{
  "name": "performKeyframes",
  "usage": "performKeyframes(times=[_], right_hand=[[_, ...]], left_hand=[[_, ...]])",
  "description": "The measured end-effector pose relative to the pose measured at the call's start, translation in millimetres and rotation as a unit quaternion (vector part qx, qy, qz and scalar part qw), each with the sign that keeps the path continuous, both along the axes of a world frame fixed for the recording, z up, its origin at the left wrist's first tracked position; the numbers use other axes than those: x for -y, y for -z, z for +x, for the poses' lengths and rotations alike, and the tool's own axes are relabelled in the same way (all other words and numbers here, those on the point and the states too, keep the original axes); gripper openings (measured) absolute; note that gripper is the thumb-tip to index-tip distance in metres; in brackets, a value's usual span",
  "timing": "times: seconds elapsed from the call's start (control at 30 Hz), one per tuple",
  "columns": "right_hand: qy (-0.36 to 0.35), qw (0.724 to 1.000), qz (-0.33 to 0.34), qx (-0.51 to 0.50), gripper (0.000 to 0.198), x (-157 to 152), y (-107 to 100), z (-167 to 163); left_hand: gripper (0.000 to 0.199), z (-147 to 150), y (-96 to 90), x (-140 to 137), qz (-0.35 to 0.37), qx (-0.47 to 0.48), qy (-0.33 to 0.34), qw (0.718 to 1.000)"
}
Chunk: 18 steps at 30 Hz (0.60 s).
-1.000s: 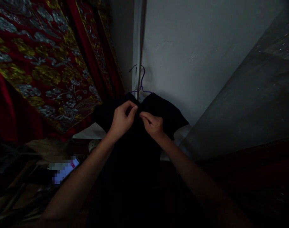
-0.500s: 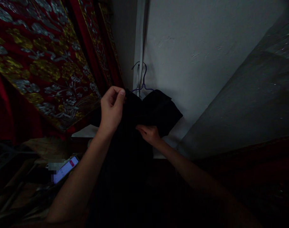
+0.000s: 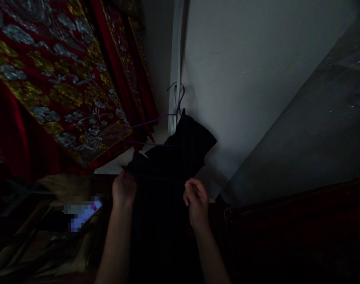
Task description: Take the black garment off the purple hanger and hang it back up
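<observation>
Black garment (image 3: pixel 164 167), between left hand (image 3: pixel 124 189) and right hand (image 3: pixel 197 201), touching both

Single view: head-worn camera.
Faces forward and down, at close range, above left hand (image 3: pixel 124 191) and right hand (image 3: pixel 198 203), toward black garment (image 3: pixel 194 142).

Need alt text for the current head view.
A person's left hand and right hand hold a black garment hanging on one side of a purple hanger. Embroidered red cloth hangs at left; pale wall behind; dim light.
</observation>
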State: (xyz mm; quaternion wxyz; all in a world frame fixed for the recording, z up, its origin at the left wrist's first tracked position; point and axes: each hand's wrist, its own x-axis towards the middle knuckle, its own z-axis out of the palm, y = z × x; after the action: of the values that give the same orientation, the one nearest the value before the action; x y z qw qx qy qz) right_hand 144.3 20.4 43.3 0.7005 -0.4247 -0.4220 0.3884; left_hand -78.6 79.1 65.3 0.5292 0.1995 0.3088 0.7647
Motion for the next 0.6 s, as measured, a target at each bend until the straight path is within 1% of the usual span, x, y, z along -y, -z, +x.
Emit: performKeyframes(times=[0.07,0.13,0.2,0.23,0.3,0.33,0.37,0.4,0.47,0.5,0.53,0.6], right_hand=[[0.019,1.000,-0.018,-0.009,0.026,6.1,9.9,1.3],[0.022,0.999,-0.029,0.002,0.026,8.1,13.4,3.9],[0.030,0.999,-0.028,0.022,0.026,8.3,10.7,5.6],[0.035,0.999,-0.023,0.034,0.027,8.4,8.3,5.6],[0.031,0.998,-0.014,0.059,0.028,9.8,4.4,3.7],[0.016,0.998,-0.012,0.065,0.030,11.0,4.0,1.9],[-0.006,0.998,-0.013,0.059,0.034,12.6,4.9,-0.1],[-0.028,0.999,-0.017,0.040,0.039,14.4,6.9,-2.0],[-0.057,0.997,-0.040,-0.032,0.050,18.7,12.5,-4.7],[-0.065,0.994,-0.057,-0.074,0.054,21.0,14.6,-5.1],[-0.072,0.989,-0.072,-0.109,0.058,23.4,15.6,-4.8],[-0.100,0.981,-0.085,-0.144,0.064,28.5,12.4,-2.1]], left_hand=[[0.007,14.2,8.2,7.6,-0.029,0.022,0.017,0.999],[0.007,26.1,6.7,13.5,-0.030,0.025,0.027,0.999],[0.012,38.0,-2.6,20.7,-0.004,0.007,0.037,0.999],[0.015,44.8,-9.4,25.8,0.014,-0.017,0.047,0.999],[0.020,60.8,-25.3,39.7,0.044,-0.102,0.076,0.991],[0.023,69.9,-33.7,48.5,0.054,-0.162,0.094,0.981],[0.024,79.2,-41.9,57.9,0.066,-0.227,0.117,0.965],[0.025,88.3,-49.8,67.6,0.085,-0.292,0.146,0.942],[0.024,104.4,-63.0,84.9,0.137,-0.394,0.201,0.886],[0.023,110.4,-68.0,91.5,0.161,-0.429,0.213,0.863],[0.023,114.8,-71.9,95.9,0.180,-0.453,0.213,0.847],[0.022,118.5,-76.2,98.3,0.196,-0.484,0.189,0.832]])
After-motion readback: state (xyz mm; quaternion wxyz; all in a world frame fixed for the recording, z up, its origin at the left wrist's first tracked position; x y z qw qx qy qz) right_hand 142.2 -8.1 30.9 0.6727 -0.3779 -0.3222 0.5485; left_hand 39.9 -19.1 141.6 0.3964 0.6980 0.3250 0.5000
